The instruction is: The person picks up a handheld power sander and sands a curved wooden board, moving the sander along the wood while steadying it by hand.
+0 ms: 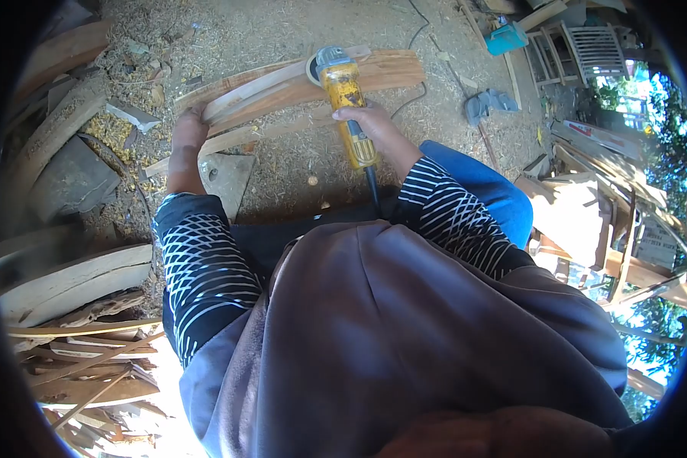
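In my right hand (366, 122) is a yellow angle grinder (343, 88), its grey head pointing away from me and its dark cord trailing back toward my lap. The grinder's disc (313, 70) is against or just above a curved wooden piece (263, 82); I cannot tell whether they touch. My left hand (189, 131) grips the left end of that curved piece, with the fingers partly hidden. Beneath it lies a wider reddish-brown board (393, 70). Nearer to me, a thin pale wooden strip (252, 135) runs below the board.
Wood shavings cover the ground. Scrap wood (91, 366) is piled at the lower left, and a curved timber (76, 282) lies above it. A teal container (506, 38) and a slatted wooden piece (594, 50) are at the upper right. A grey cloth-like thing (490, 104) lies nearby.
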Available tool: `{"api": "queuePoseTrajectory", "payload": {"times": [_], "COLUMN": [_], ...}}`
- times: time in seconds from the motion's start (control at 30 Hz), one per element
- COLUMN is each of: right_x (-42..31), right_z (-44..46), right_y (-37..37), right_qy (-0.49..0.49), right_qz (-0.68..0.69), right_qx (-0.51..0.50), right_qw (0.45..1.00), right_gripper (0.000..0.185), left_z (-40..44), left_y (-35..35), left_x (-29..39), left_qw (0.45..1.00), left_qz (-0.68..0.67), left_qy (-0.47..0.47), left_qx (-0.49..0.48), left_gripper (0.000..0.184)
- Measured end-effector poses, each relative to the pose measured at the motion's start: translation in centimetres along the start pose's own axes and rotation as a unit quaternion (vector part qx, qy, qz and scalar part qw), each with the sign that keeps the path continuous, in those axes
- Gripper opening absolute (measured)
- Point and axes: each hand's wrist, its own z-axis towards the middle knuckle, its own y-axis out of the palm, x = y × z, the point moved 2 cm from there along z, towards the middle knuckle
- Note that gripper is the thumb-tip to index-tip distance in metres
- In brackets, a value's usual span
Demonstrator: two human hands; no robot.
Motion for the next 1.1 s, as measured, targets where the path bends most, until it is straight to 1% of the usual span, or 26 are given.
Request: {"api": "queuePoseTrajectory", "payload": {"times": [0.13, 0.2, 0.27, 0.33, 0.37, 0.43, 0.47, 0.53, 0.57, 0.6, 0.67, 0.7, 0.73, 0.77, 0.8, 0.83, 0.9, 0.93, 0.97, 1.03, 1.1], "right_x": [-1.0, -1.8, -3.2, -4.4, -4.8, -5.5, -5.8, -6.2, -6.3, -6.3, -6.0, -6.0, -6.0, -6.0, -6.0, -5.8, -5.3, -5.1, -5.0, -4.8, -5.1], "right_z": [0.5, 0.8, 0.3, -0.1, -0.2, -0.2, -0.2, -0.2, -0.1, 0.0, -0.1, -0.2, -0.4, -0.7, -0.8, -0.6, -0.6, -0.5, -0.3, 0.0, 0.1], "right_y": [-0.9, -0.5, -0.1, 0.2, 0.2, 0.0, -0.2, -0.4, -0.7, -1.1, -2.2, -2.7, -3.3, -4.0, -4.9, -5.9, -7.7, -8.4, -9.1, -10.2, -10.9], "right_qy": [0.006, -0.034, -0.03, -0.025, -0.036, -0.049, -0.058, -0.068, -0.071, -0.073, -0.067, -0.06, -0.065, -0.062, -0.059, -0.061, -0.099, -0.097, -0.085, -0.069, -0.059], "right_qz": [0.013, 0.044, 0.06, 0.077, 0.08, 0.082, 0.081, 0.079, 0.079, 0.08, 0.085, 0.089, 0.088, 0.096, 0.103, 0.103, 0.122, 0.128, 0.136, 0.148, 0.153], "right_qx": [0.022, 0.004, -0.007, -0.016, -0.019, -0.024, -0.02, -0.019, -0.013, -0.005, 0.012, 0.023, 0.026, 0.037, 0.048, 0.051, 0.078, 0.078, 0.095, 0.112, 0.103], "right_qw": [1.0, 0.998, 0.998, 0.997, 0.996, 0.995, 0.995, 0.994, 0.994, 0.994, 0.994, 0.994, 0.994, 0.993, 0.992, 0.991, 0.984, 0.984, 0.983, 0.98, 0.981], "right_gripper": [0.053, 0.053, 0.054, 0.054, 0.055, 0.055, 0.055, 0.055, 0.055, 0.054, 0.054, 0.053, 0.053, 0.054, 0.054, 0.054, 0.056, 0.056, 0.057, 0.057, 0.066], "left_z": [-0.1, -0.3, -0.4, -0.4, 0.2, 1.6, 1.1, -0.4, 0.2, 0.6, 1.4, 2.0, 2.8, 3.1, 3.3, 3.8, 4.3, 4.4, 4.4, 4.3, 4.1], "left_y": [0.3, 0.5, 0.0, -0.9, -1.2, -1.4, -2.2, -3.4, -2.7, -1.5, 1.9, 4.1, 6.3, 6.4, 6.3, 5.9, 5.3, 5.3, 4.8, 4.0, 3.4], "left_x": [-0.2, -0.6, -1.4, -1.8, -1.7, -1.5, 0.2, 6.7, 8.6, 10.4, 13.3, 13.8, 14.1, 15.2, 15.6, 15.9, 15.3, 15.0, 14.8, 14.6, 14.4], "left_qw": [1.0, 1.0, 0.999, 0.999, 0.999, 0.983, 0.983, 0.98, 0.986, 0.988, 0.984, 0.984, 0.984, 0.983, 0.983, 0.983, 0.978, 0.979, 0.978, 0.971, 0.969], "left_qz": [-0.005, -0.024, -0.04, -0.03, -0.028, 0.107, 0.108, 0.197, 0.159, 0.146, 0.161, 0.159, 0.163, 0.167, 0.179, 0.177, 0.174, 0.16, 0.166, 0.176, 0.181], "left_qy": [-0.002, 0.0, -0.001, 0.012, 0.012, -0.082, -0.085, -0.014, -0.006, 0.038, 0.076, 0.08, 0.074, 0.067, 0.044, 0.048, 0.095, 0.122, 0.123, 0.144, 0.142], "left_qx": [0.007, 0.009, 0.01, -0.023, -0.022, -0.125, -0.122, -0.01, -0.043, -0.024, -0.008, -0.004, 0.015, 0.033, 0.005, 0.007, -0.064, -0.028, -0.031, -0.075, -0.091], "left_gripper": [0.048, 0.049, 0.05, 0.047, 0.047, 0.05, 0.05, 0.056, 0.063, 0.07, 0.064, 0.064, 0.06, 0.056, 0.045, 0.045, 0.04, 0.035, 0.035, 0.032, 0.029]}}
